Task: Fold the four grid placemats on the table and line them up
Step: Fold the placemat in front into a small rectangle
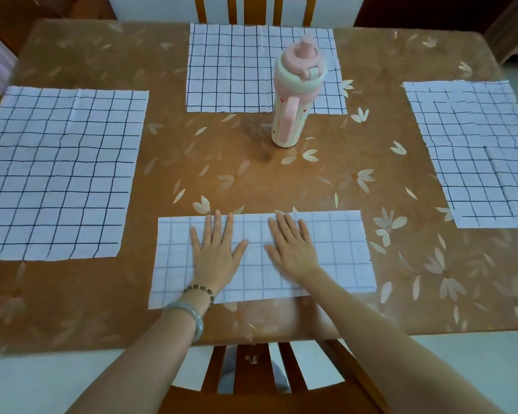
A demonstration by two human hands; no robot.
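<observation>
While both hands, left hand [214,252], right hand [292,249], press flat on one folded placemat [341,252], three unfolded placemats, one bottle [296,94]

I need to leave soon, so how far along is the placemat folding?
Done: the near placemat looks folded once. In hand: the left hand and right hand press flat on it. Left: the left placemat, far placemat and right placemat lie unfolded; nothing is lined up. The bottle overlaps the far one.
</observation>
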